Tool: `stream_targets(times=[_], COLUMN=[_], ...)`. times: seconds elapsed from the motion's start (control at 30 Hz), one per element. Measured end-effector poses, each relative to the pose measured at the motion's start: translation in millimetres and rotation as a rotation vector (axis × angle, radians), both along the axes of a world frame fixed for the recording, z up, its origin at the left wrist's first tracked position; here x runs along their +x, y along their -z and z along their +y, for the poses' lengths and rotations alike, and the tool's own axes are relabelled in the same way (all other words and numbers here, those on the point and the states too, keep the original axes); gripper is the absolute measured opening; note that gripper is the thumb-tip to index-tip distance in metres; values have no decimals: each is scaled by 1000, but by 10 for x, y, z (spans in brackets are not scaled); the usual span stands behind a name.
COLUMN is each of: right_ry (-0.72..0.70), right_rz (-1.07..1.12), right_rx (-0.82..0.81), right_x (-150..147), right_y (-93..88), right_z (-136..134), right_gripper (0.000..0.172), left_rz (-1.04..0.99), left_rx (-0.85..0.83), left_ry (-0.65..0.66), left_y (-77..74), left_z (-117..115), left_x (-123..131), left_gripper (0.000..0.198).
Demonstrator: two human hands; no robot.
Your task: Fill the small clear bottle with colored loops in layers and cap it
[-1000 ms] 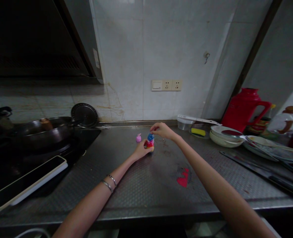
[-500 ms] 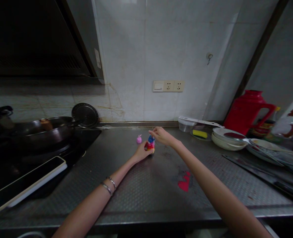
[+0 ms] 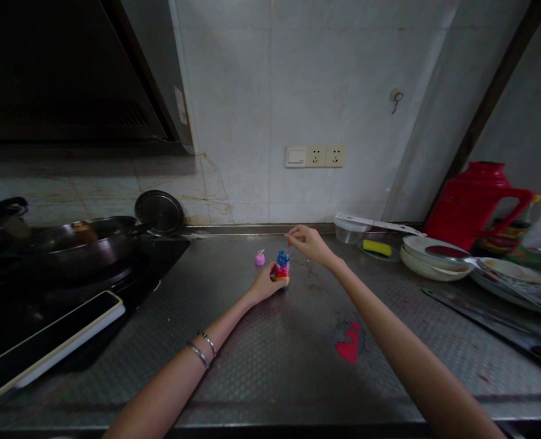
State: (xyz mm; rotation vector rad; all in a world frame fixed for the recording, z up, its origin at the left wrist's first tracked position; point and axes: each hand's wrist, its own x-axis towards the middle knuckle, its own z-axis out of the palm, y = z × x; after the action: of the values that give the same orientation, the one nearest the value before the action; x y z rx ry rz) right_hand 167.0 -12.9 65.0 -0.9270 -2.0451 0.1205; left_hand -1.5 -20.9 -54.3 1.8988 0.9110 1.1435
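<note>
A small jar (image 3: 283, 263) with blue, pink, red and yellow bands stands upright on the metal counter (image 3: 252, 366). My left hand (image 3: 265, 283) wraps round its lower part from the left. Just above and right of the jar's top is my right hand (image 3: 307, 242), its thumb and forefinger pinched together; whatever they hold is too small to name. A small pink round object (image 3: 260, 258) with a loop on top sits on the counter behind my left hand, left of the jar.
On the left are a phone (image 3: 50, 344), a pan (image 3: 87, 250) and a round lid (image 3: 159, 213). Red pieces (image 3: 349, 344) lie near my right forearm. To the right are a yellow sponge (image 3: 377, 247), bowls (image 3: 430, 268), a knife (image 3: 490, 320) and a red jug (image 3: 466, 207).
My right hand has lifted off the jar's top and moved slightly right, so the blue rim now shows. The whole view has shifted a little.
</note>
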Motion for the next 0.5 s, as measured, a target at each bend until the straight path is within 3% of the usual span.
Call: stream_targets(times=[0.1, 0.2, 0.37, 0.5], right_ry=[19, 70, 38, -60], right_rz=[121, 199, 51, -49], right_rx=[-60, -233, -371, -398], right_x=[5, -42, -265, -461], right_y=[73, 284, 739, 906], right_z=[168, 434, 855, 1038], right_gripper=[35, 33, 23, 30], left_rz=[1, 1, 7, 25], left_rx=[-9, -14, -15, 5], left_ry=[-7, -16, -40, -54], left_y=[3, 2, -15, -35], left_z=[-1, -4, -18, -35], left_x=[0, 5, 6, -1], left_gripper=[29, 28, 30, 31])
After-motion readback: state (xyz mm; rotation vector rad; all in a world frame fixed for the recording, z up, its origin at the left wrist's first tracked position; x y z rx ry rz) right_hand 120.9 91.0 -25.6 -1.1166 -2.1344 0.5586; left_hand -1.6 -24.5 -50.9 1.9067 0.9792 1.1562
